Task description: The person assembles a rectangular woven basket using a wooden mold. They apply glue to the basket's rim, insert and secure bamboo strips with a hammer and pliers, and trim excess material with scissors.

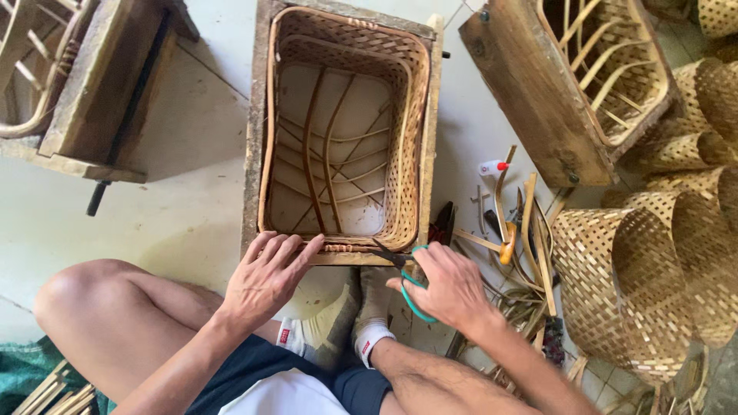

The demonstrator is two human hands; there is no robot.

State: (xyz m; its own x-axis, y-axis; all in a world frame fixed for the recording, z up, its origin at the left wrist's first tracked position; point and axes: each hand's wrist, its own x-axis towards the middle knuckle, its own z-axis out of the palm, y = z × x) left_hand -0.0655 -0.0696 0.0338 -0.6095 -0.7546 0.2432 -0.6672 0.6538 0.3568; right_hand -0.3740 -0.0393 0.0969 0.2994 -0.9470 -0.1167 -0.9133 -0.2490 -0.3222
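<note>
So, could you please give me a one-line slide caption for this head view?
Left hand steadies the woven basket rim while right hand works green-handled scissors at it.

A rectangular woven bamboo basket (346, 131) sits upright inside a wooden frame mould (254, 154), its open mouth up, the weave unfinished on its left side. Green-handled scissors (407, 280) point at its near rim.

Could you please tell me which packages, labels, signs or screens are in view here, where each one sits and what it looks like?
Sock label: a small red rectangular patch on the white sock, just below the left hand.
Small tube: white with a red cap, lying on the floor right of the wooden frame; any label is too small to tell.
No signs or screens are in view.
</note>
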